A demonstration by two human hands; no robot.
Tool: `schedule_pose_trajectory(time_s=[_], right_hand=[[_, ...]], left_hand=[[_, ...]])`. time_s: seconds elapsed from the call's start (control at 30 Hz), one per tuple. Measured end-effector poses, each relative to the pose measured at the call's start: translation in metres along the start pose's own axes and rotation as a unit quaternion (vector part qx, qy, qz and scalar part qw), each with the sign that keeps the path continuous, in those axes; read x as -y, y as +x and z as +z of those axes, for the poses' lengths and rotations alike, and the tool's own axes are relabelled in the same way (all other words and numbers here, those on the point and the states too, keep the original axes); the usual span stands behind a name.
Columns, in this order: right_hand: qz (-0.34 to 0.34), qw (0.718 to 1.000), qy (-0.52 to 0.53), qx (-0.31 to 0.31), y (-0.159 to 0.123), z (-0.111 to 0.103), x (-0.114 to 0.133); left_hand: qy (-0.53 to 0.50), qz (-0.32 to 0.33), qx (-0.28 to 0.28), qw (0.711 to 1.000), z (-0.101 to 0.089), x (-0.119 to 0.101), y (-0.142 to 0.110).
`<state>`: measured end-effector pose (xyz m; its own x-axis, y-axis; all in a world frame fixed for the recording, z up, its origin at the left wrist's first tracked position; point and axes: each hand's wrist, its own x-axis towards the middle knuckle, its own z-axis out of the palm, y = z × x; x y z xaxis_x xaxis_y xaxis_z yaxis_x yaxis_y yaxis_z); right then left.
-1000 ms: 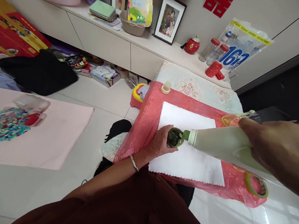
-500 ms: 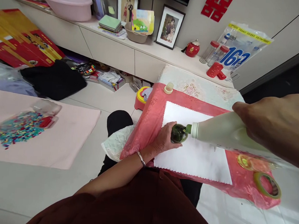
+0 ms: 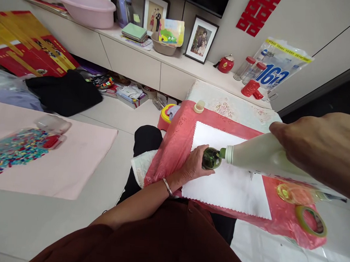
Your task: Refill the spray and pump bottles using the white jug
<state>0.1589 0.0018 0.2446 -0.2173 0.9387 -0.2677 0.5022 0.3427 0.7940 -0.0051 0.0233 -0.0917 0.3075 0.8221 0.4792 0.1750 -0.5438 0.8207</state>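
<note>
My left hand (image 3: pixel 196 164) is wrapped round a small dark green bottle (image 3: pixel 211 160) standing on a white scallop-edged sheet (image 3: pixel 227 189). My right hand (image 3: pixel 313 143) grips a large pale green bottle (image 3: pixel 256 155) tipped on its side. Its white threaded neck and green spout end at the mouth of the green bottle; whether liquid runs out cannot be seen. A pale translucent cap (image 3: pixel 199 106) rests on the red plastic cover (image 3: pixel 171 146) at the far left corner. To the right lie a clear yellowish bottle (image 3: pixel 292 192) and a roll of tape (image 3: pixel 311 221).
A pink sheet (image 3: pixel 96 158) on the left holds a heap of small coloured pieces (image 3: pixel 20 147). Behind the table, a low cabinet (image 3: pixel 132 61) carries a pink basin (image 3: pixel 84 11), framed photos, glass jars and a red pot (image 3: pixel 225 64). A red and yellow stool (image 3: pixel 165 116) stands beyond my knee.
The view has shifted slightly, so the scene sits a little lower. Both hands keep their holds, and the large bottle stays tipped at the green bottle's mouth.
</note>
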Motion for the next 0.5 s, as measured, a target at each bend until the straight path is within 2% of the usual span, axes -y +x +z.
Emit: schedule_pose_trajectory(time_s=[0.13,0.27,0.37,0.5], right_hand=[[-0.007,0.999,-0.004,-0.036,0.000,0.004,0.000],[0.004,0.990,0.033,-0.137,0.005,0.020,-0.003],[-0.013,0.976,0.075,-0.206,0.011,0.032,-0.008],[-0.019,0.972,0.127,-0.196,0.016,0.037,-0.011]], left_hand=[[0.000,0.008,-0.009,1.000,0.002,0.001,0.000],[0.003,0.005,-0.008,1.000,0.002,0.001,0.000],[-0.001,-0.006,-0.006,1.000,0.001,0.000,0.000],[-0.003,-0.006,-0.003,1.000,0.000,-0.002,0.001]])
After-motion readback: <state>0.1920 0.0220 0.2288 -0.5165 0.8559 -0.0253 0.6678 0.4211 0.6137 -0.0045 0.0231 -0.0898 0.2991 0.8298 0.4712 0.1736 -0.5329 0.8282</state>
